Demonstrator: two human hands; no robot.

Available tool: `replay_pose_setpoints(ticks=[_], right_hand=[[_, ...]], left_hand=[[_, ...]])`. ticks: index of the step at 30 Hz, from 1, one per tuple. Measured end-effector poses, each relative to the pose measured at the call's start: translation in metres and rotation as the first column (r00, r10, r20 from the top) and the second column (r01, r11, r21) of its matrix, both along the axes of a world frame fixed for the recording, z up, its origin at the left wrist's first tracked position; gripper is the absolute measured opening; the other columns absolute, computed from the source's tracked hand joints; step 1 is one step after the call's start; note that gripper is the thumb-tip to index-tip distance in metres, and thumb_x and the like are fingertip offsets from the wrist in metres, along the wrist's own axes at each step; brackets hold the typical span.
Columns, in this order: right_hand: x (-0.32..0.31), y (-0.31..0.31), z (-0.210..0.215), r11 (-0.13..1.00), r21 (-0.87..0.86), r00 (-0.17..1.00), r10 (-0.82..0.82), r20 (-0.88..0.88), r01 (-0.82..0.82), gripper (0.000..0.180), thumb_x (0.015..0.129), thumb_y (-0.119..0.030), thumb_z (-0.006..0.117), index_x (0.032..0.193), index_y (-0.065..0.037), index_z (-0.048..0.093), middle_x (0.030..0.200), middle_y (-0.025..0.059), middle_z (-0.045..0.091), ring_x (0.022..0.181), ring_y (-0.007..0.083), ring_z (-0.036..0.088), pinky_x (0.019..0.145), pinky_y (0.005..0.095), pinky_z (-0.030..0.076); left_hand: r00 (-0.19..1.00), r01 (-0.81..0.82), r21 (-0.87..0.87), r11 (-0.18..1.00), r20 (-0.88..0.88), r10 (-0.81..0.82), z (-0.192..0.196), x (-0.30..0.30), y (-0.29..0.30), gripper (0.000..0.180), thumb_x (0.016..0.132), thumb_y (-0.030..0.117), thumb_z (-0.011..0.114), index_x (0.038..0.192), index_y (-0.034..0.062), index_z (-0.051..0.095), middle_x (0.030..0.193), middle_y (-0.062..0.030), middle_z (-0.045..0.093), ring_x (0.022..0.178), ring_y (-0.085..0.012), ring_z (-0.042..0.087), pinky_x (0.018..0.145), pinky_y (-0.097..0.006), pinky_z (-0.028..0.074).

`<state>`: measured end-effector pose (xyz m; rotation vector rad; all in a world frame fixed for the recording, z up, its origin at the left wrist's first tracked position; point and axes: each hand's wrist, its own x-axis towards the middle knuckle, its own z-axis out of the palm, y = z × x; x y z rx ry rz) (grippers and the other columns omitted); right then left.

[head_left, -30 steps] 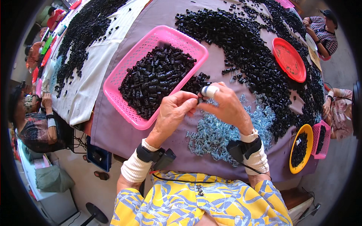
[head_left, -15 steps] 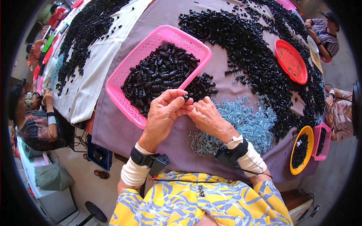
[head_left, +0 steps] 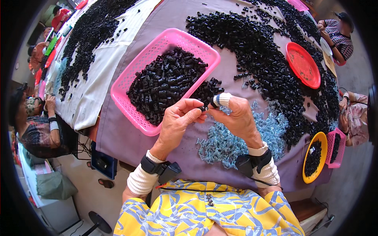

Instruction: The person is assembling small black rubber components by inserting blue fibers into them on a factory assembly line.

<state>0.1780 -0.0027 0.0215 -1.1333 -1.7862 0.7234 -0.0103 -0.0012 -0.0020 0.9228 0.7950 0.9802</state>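
My left hand (head_left: 177,122) pinches a small black plastic part (head_left: 203,109) between thumb and fingertips, just off the right edge of a pink basket. My right hand (head_left: 239,120) meets it there with its fingers closed together; what they grip is too small and dark to tell. A white wrap (head_left: 223,99) covers its index finger, with something black at the tip. Inside the pink basket (head_left: 118,88) lies a heap of black cylindrical plastic parts (head_left: 167,78). Under and beside my right hand spreads a pile of small shiny coil springs (head_left: 220,147).
Loose black parts (head_left: 252,47) cover much of the purple-clothed table (head_left: 130,145). A red tray (head_left: 303,65), a yellow tray (head_left: 306,173) and a small pink basket (head_left: 341,151) are at the right. Other people sit at both sides. A white-clothed table (head_left: 84,112) stands left.
My right hand has lifted and turned, showing its wrapped index finger, and its wrist has moved right. My left hand has shifted slightly right and down, still holding the black part.
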Motion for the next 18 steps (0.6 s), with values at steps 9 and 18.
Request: replay_pose_setpoints(ticks=[9,18], right_hand=[[0.004,-0.002,-0.004,0.998,0.037,0.992,0.041,0.119,-0.046,0.013,0.073,-0.008,0.069,0.081,-0.004,0.059,0.072,0.0116,0.059,0.070,0.0335,0.057,0.061,0.0409,0.045],[0.004,-0.007,-0.006,0.986,-0.131,0.995,0.102,-0.016,-0.103,0.014,0.074,-0.007,0.068,0.084,-0.002,0.058,0.071,0.0126,0.062,0.067,0.0313,0.061,0.060,0.0369,0.048]], left_hand=[[0.992,0.039,0.068,0.997,-0.124,-0.030,0.000,0.005,-0.002,0.019,0.090,0.007,0.060,0.107,-0.0016,0.061,0.090,-0.0056,0.066,0.081,-0.0114,0.064,0.074,-0.024,0.052],[0.989,0.087,0.050,0.995,-0.124,-0.081,-0.005,0.003,-0.012,0.018,0.090,0.003,0.059,0.106,-0.0025,0.061,0.091,-0.0063,0.067,0.082,-0.0117,0.065,0.075,-0.024,0.053]])
